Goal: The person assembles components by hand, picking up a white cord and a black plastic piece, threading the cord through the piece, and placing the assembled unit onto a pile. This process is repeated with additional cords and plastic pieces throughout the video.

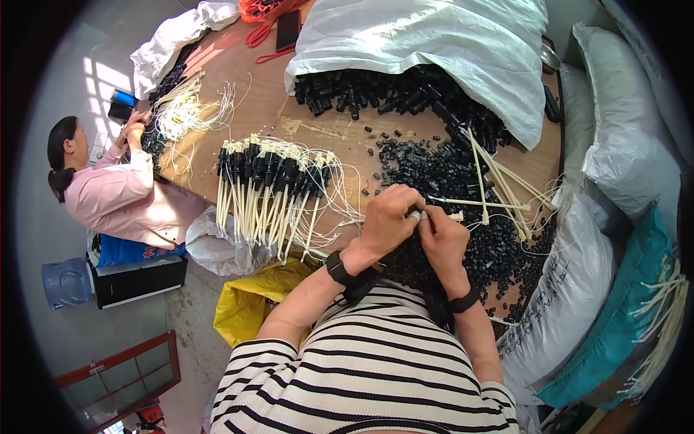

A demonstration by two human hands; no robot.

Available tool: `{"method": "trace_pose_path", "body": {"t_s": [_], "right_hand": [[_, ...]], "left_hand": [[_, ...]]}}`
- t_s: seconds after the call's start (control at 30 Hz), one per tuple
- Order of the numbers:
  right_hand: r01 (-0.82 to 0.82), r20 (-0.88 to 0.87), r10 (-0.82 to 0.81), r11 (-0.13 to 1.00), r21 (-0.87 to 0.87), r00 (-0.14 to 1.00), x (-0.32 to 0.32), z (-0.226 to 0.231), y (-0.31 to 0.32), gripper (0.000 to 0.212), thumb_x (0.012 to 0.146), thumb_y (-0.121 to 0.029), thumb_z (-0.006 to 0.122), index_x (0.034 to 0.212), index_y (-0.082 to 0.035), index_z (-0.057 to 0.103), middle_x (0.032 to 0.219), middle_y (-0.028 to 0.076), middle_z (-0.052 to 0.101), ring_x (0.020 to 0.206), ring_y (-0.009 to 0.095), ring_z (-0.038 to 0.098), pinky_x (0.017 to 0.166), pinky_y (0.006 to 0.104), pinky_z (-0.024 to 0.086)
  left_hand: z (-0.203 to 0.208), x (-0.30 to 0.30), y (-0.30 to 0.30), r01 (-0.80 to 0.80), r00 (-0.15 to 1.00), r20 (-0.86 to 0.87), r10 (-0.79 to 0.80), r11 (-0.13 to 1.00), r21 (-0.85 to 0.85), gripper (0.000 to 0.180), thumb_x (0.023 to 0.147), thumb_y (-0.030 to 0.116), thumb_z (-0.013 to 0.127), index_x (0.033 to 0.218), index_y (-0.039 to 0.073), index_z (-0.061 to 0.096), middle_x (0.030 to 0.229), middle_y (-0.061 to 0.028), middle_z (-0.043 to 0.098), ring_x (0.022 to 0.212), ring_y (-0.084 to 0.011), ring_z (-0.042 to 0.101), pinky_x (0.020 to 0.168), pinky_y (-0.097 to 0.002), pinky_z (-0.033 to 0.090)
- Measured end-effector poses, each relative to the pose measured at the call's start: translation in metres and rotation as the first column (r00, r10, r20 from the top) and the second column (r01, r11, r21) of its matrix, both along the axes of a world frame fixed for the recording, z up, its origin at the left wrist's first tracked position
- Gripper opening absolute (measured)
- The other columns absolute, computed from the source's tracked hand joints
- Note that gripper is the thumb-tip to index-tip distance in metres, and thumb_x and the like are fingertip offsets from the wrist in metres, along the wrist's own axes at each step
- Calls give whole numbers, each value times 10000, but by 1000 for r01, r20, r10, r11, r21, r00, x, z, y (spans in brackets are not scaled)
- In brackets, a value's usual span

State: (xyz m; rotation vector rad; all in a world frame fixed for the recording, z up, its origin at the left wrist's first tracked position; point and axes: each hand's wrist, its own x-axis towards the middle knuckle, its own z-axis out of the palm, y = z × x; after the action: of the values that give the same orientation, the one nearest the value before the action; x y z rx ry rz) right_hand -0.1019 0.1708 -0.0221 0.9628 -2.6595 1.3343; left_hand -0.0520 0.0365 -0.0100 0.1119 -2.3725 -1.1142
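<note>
My left hand (389, 220) and my right hand (444, 242) meet over the near edge of the table, fingers pinched together. What they hold between the fingertips is mostly hidden; a pale end with a white cord shows beside my right hand. White wrapping covers a fingertip or two. Just beyond lies a spread of small black plastic pieces (416, 170). Several loose cream rods (500, 184) with white cords rest across it. To the left, a row of cream rods with black sleeves (271, 173) lies side by side, cords trailing right.
A white woven sack (412, 32) spills black plastic tubes (347, 92) at the back. Red scissors (258, 35) and a phone (288, 30) lie far left. A co-worker in pink (123, 192) works at the left edge. Full sacks (571, 267) line the right; a yellow bag (242, 307) hangs nearby.
</note>
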Motion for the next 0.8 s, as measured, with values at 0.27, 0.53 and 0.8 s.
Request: {"method": "trace_pose_path", "body": {"t_s": [0.27, 0.53, 0.8], "right_hand": [[-8, -417, 84, 984, 180, 905, 5, -2, 5, 148, 803, -74, 654, 950, -83, 653, 701, 64, 628, 470, 242, 555, 437, 329, 421], [-150, -281, 142, 989, -7, 949, 8, 5, 8, 160, 782, -62, 688, 936, -69, 646, 676, 71, 622, 514, 248, 598, 462, 322, 451], [63, 494, -39, 998, -31, 869, -4, 15, 16, 154, 817, -117, 748, 882, -26, 642, 547, -58, 484, 473, 33, 414, 446, 212, 314]], "left_hand": [[-4, 5, 6, -171, 976, 210, 63, 819, 548, 107, 728, -13, 653, 820, 28, 689, 694, -41, 644, 581, -89, 583, 544, -232, 462], [-12, 10, 0, -108, 992, 97, 75, 907, 407, 98, 722, -40, 653, 791, 10, 701, 779, -2, 626, 623, -34, 547, 532, -179, 417], [8, 6, -11, -78, 986, -151, 72, 996, -33, 138, 613, -25, 619, 725, 51, 647, 829, -51, 666, 911, -260, 593, 772, -371, 461]]}}
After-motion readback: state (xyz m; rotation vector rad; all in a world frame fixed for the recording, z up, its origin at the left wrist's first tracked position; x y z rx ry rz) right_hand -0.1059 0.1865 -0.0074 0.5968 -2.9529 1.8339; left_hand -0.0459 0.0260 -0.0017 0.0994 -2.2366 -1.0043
